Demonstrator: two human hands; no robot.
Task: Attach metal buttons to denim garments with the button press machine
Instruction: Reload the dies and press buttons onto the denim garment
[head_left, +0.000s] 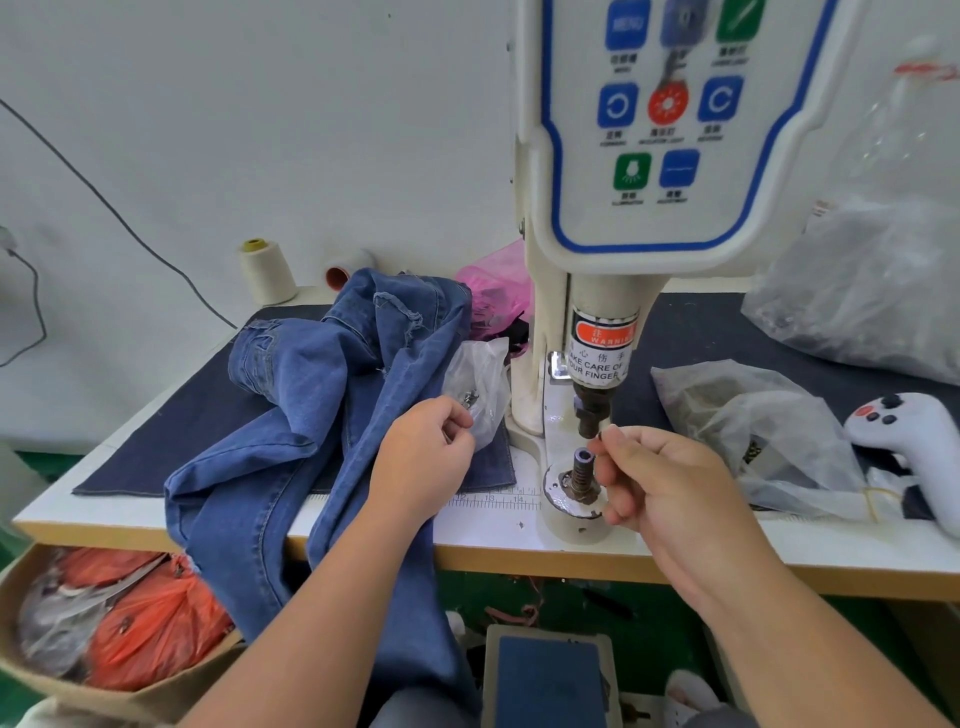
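Pinching a small dark metal button part (598, 435), right hand (670, 486) sits beside the grey lower die post (583, 467) — under the plunger, fingers risk crushing. Left hand (423, 462), fingers curled, rests on crumpled blue denim garment (311, 395) left of post — contents unclear.

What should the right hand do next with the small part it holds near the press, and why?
Probably lower the small dark part, pinched by the right hand, onto the lower die post. The part sits just above and beside the post's open top, and the jeans are not yet over it.
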